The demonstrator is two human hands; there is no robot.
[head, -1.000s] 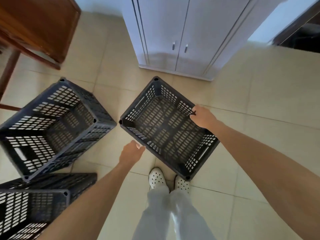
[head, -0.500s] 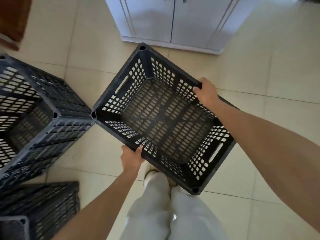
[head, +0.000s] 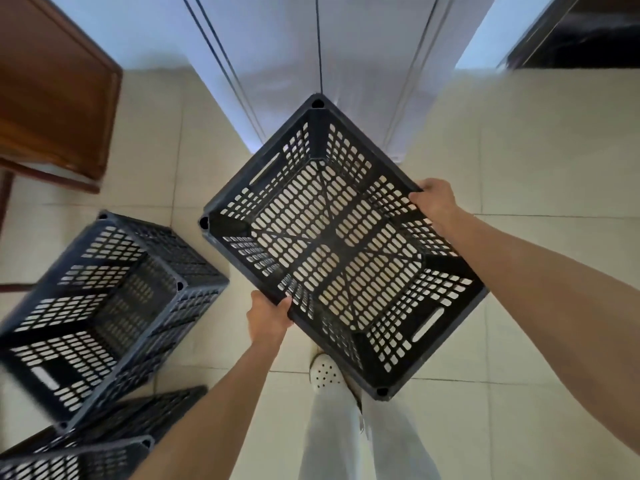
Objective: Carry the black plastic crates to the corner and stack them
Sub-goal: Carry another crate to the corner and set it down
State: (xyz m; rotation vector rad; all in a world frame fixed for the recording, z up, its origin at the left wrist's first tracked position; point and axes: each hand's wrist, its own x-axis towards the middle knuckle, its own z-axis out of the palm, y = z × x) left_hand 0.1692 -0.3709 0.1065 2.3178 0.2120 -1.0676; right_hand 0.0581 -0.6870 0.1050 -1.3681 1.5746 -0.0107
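I hold an empty black slotted crate [head: 263, 157] up off the tiled floor in front of me, its open top facing me. My left hand [head: 268, 318] grips its near-left long rim. On the opposite long rim, my right hand [head: 438, 202] has its fingers curled over the edge. A second black crate [head: 194, 271] stands on the floor at the left. A third black crate [head: 114, 434] lies at the bottom left corner, partly cut off by the frame.
A white two-door cabinet [head: 346, 64] stands straight ahead behind the held crate. A brown wooden table [head: 52, 91] fills the upper left. A dark opening [head: 585, 32] is at the upper right. My legs and a white shoe [head: 323, 374] show below the crate.
Both hands have lifted the crate from the floor toward my chest. My left hand went from free, to the near rim, to gripping it. The view tilted upward.
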